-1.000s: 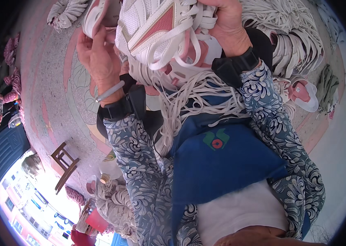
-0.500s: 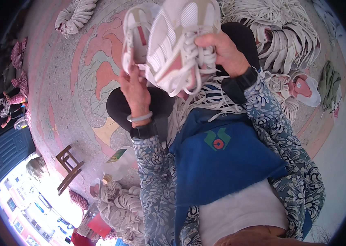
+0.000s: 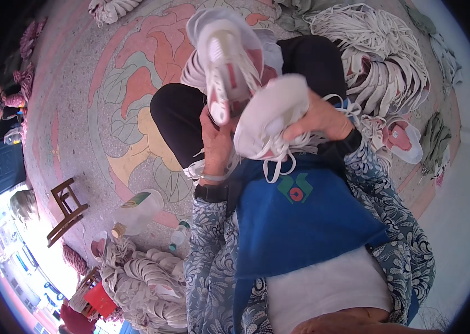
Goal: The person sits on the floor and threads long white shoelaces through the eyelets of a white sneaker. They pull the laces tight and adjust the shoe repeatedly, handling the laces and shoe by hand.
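My right hand [image 3: 324,118] grips a white shoe upper [image 3: 265,108] above my lap, its thumb pressed on the lacing side. White laces [image 3: 279,164] dangle from it in loops over the blue apron [image 3: 313,222]. My left hand [image 3: 216,142] is closed at the lower end of a second white and pink shoe upper [image 3: 225,47], which stands up with its opening towards me. The left fingers are partly hidden behind the uppers. More white and pink pieces show behind the second upper, but I cannot tell how they join.
A heap of stacked uppers with loose laces [image 3: 385,61] lies at the right, near a single upper [image 3: 404,139] and a dark green cloth [image 3: 435,142]. At the lower left are another heap [image 3: 146,284], a large plastic bottle [image 3: 140,209], a small bottle [image 3: 179,235] and a wooden stool [image 3: 67,211].
Both hands have come down and nearer to me. The uppers have turned and separated: the right one is tilted over the apron, the left one stands farther away. My view has shifted slightly.
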Demonstrator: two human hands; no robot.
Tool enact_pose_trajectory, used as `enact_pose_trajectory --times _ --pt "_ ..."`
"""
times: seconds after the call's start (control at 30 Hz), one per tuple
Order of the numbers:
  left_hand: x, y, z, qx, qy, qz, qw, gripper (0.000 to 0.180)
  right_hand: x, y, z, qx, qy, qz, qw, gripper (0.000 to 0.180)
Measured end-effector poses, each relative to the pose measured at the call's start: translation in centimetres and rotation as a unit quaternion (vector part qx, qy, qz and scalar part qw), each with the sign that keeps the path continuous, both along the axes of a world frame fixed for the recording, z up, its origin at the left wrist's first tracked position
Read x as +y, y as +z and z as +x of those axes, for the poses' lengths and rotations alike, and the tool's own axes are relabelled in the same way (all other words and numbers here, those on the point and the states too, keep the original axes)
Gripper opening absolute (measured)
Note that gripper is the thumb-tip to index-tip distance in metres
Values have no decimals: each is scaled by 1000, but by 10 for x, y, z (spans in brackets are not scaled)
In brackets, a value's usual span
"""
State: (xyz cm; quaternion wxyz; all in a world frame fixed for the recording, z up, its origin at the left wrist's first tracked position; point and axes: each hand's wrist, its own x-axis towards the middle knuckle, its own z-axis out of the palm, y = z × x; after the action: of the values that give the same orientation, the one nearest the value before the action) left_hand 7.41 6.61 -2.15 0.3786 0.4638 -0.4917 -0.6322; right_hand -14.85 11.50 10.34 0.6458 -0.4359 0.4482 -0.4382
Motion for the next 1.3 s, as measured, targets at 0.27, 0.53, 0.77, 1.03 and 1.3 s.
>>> enact_pose_trajectory --times 0.27,0.53,0.77,1.03,1.3 --pt "-5 -4 -5 30 27 49 998 58 -10 -51 -11 11 -50 -8 999 50" --pt "-71 12 0 84 120 82 986 18 -47 -65 -22 -79 -102 -24 991 56" --pt "-85 -17 21 142 170 141 965 30 -57 -108 -73 249 -1 -240 938 48" --pt "-81 -8 18 174 166 107 965 34 -67 -93 -74 355 -309 -92 877 39" --pt "-79 -23 22 147 174 82 970 38 -95 -51 13 512 -111 -402 751 49"
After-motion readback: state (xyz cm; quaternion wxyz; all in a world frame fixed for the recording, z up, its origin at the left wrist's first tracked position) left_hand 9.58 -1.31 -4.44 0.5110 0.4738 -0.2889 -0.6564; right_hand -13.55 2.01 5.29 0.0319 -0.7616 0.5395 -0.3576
